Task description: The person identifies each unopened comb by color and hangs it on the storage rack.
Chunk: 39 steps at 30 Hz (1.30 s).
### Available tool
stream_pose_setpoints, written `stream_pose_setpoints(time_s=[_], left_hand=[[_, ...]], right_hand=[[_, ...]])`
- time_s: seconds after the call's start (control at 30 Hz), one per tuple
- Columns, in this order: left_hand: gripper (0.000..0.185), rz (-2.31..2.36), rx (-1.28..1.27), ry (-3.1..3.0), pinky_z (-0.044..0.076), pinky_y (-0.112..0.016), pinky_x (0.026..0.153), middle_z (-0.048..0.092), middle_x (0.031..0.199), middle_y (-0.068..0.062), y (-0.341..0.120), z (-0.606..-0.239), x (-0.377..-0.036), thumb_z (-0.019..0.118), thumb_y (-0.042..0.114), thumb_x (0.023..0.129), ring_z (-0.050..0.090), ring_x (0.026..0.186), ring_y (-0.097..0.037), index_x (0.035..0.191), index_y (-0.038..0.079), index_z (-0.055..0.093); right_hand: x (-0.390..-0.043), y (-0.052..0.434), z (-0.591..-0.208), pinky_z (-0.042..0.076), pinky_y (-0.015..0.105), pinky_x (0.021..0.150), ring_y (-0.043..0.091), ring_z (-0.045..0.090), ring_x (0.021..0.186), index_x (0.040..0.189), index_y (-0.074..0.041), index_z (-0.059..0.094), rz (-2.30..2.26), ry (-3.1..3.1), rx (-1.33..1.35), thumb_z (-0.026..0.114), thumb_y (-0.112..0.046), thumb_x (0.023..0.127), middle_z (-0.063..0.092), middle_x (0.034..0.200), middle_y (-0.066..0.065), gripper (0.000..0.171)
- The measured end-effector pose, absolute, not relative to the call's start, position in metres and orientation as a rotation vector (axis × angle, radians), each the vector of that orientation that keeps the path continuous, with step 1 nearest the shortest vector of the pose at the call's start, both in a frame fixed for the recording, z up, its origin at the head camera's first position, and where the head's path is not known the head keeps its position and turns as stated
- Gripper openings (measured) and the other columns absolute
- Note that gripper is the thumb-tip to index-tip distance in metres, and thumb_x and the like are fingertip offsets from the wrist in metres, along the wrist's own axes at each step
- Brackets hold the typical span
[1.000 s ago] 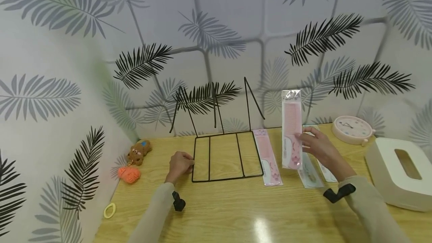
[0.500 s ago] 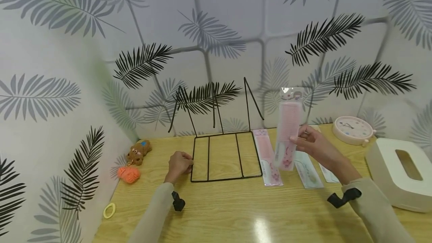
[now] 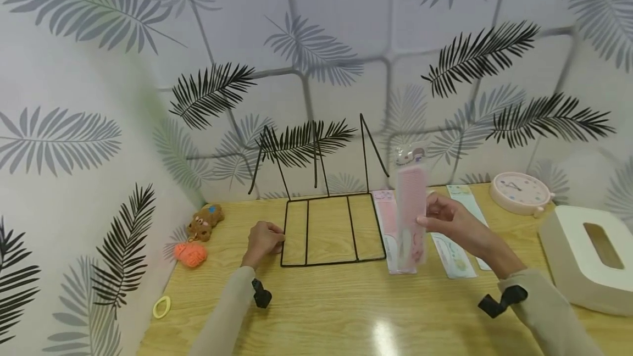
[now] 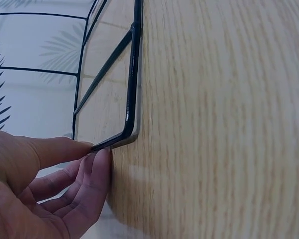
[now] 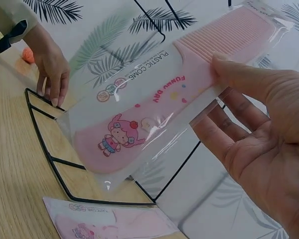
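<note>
Left hand (image 3: 262,242) rests on the table (image 3: 326,312), fingers curled, pinching the near-left corner of the black wire rack (image 3: 332,229). Right hand (image 3: 447,221) holds a packaged pink comb (image 3: 411,210) upright in the air (thumb on front, fingers behind), just right of the rack. Beneath it another pink comb pack (image 3: 388,218) lies flat. Further right: clock (image 3: 520,191), white tissue box (image 3: 590,257).

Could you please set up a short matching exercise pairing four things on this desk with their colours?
Things:
1. wire rack
2. packaged comb held by the right hand
3. hair tie
4. tissue box

Colours:
a. yellow
b. white
c. black
d. pink

Pairs: 1-c, 2-d, 3-a, 4-b
</note>
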<state>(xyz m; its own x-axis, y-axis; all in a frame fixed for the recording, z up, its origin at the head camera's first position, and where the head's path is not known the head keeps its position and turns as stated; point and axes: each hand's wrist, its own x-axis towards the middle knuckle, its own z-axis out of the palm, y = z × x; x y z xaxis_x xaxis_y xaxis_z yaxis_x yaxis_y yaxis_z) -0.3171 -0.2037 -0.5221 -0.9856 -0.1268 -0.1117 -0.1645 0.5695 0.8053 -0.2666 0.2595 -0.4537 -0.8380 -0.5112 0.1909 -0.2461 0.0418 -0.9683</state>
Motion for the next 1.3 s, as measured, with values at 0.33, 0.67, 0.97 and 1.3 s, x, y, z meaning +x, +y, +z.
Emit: stream_pose_setpoints(time_s=[0.33,0.67,0.97,1.3], left_hand=[[0.009,1.404,-0.258,2.747,0.06,-0.029,0.056,0.074,0.08,-0.015,-0.204,-0.522,-0.318,0.071,0.002,0.095,0.07,0.058,-0.016,0.098,-0.005,0.076],[0.009,1.363,-0.236,2.778,0.059,-0.029,0.055,0.074,0.077,-0.014,-0.204,-0.521,-0.316,0.071,0.003,0.095,0.069,0.055,-0.015,0.097,-0.005,0.076],[0.01,1.343,-0.248,2.775,0.059,-0.029,0.054,0.074,0.076,-0.013,-0.203,-0.518,-0.315,0.071,0.004,0.096,0.067,0.053,-0.014,0.097,-0.004,0.076],[0.008,1.352,-0.262,2.779,0.061,-0.031,0.055,0.074,0.078,-0.015,-0.201,-0.518,-0.314,0.071,0.003,0.095,0.069,0.055,-0.018,0.096,-0.004,0.076]], right_hand=[[-0.257,0.242,-0.452,0.057,0.034,0.095,0.012,0.069,0.108,0.127,-0.016,0.057,-1.881,2.01,-0.879,0.054,0.004,0.105,0.073,0.116,-0.002,0.03],[-0.248,0.23,-0.463,0.058,0.036,0.089,0.012,0.067,0.096,0.108,-0.01,0.055,-1.861,2.068,-0.856,0.059,-0.002,0.105,0.07,0.099,-0.002,0.01],[-0.245,0.231,-0.473,0.058,0.035,0.088,0.013,0.068,0.1,0.117,-0.005,0.055,-1.869,2.163,-0.787,0.059,-0.006,0.106,0.071,0.107,0.0,0.012],[-0.237,0.232,-0.475,0.059,0.034,0.09,0.015,0.072,0.104,0.132,-0.008,0.061,-1.915,2.286,-0.645,0.062,-0.01,0.105,0.073,0.115,-0.003,0.027]])
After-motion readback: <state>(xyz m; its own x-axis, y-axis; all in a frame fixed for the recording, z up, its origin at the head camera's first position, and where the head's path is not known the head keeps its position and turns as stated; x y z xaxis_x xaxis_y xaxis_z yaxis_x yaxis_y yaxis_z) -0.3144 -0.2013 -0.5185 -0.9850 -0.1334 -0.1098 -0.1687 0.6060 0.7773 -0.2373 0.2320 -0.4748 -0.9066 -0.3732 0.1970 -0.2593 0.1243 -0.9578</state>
